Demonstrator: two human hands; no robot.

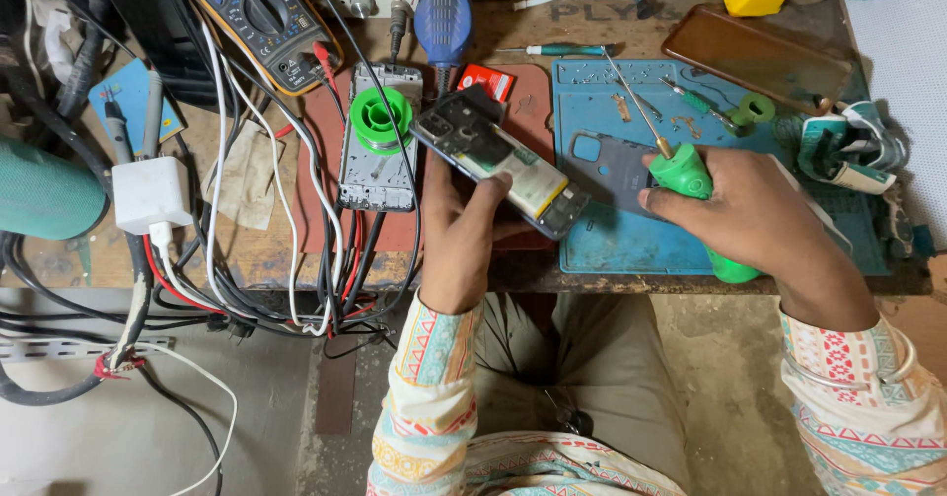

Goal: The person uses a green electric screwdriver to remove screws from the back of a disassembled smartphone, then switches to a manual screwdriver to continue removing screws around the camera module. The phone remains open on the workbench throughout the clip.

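Phone point(498, 161): opened, back off, battery and board exposed; you hold it tilted over the front edge of the surface point(256, 249), top end pointing to 10 o'clock.
Left hand point(464, 235): closed around the phone's lower end, thumb along the near edge, fingers wrapped underneath.
Right hand point(760, 215): closed on the green-handled screwdriver point(686, 176), well to 3 o'clock of the phone.
Screwdriver: thin shaft runs from your fist toward 11 o'clock, tip up in the air over the mat, not touching the phone.
Blue mat point(612, 245): lies under your right hand; small screws and bits are scattered on its far part.
Grey back cover point(617, 166): flat on the mat, between the phone and your right hand.
Second phone frame point(380, 161): lies at 9 o'clock of the held phone, with a green solder spool point(380, 116) resting on its top end.
Multimeter point(261, 18): at 11 o'clock, leads plugged in.
White charger block point(151, 193): far at 9 o'clock, in a tangle of cables.
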